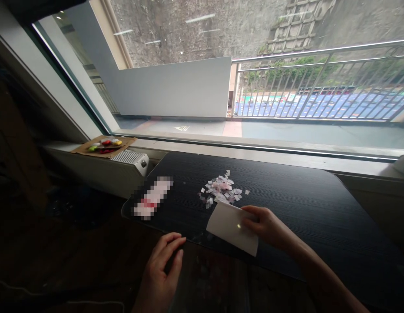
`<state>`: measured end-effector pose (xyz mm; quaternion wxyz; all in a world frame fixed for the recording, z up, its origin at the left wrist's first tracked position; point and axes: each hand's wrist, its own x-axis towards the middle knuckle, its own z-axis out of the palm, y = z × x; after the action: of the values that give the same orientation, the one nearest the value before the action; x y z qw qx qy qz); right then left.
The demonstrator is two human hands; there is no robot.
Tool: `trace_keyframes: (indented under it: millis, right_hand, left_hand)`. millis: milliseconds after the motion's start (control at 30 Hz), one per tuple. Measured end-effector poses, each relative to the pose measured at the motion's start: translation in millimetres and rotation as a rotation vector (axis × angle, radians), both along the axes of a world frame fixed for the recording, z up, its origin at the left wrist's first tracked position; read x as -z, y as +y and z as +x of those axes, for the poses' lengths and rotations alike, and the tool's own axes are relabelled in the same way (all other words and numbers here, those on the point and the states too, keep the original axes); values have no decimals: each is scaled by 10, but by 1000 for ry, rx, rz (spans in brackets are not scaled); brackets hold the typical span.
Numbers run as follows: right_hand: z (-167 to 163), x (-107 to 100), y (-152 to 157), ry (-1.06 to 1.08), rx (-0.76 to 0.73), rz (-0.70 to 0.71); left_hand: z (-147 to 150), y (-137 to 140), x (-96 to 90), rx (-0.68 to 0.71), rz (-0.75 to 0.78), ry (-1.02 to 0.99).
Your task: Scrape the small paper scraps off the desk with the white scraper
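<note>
A pale, stiff sheet of paper or card (233, 227) is pinched by its right edge in my right hand (261, 222), thumb on top. Its far corner reaches the near side of a heap of small torn paper scraps (221, 188) on the black table (293, 204). My left hand (164, 264) is at the table's front edge with nothing in it, thumb apart from the loosely bent fingers. Left of the heap lies a blurred-out white and red item (153, 200); its kind cannot be made out.
Beyond the table runs a window sill (241, 158) under a large window. At the left, a brown paper sheet (83, 148) holds several colourful small items beside a white vented box (132, 159). A white cable (96, 302) lies low on the left.
</note>
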<state>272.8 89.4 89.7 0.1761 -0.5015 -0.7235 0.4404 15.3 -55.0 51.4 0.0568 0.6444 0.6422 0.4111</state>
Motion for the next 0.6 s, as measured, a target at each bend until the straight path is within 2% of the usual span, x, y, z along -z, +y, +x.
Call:
trace_keyframes:
  millis: [200,400,600]
  right_hand:
    - [-25,28,114,23,5,-3]
    - [-72,-5,125,-9,-84,-33]
    - [-53,-10,58,8,-141,-136]
  left_hand:
    - [0,-12,22,-2,35,16]
    - [0,-14,12,-9,53,17]
    - [-3,-12,8,-14,46,26]
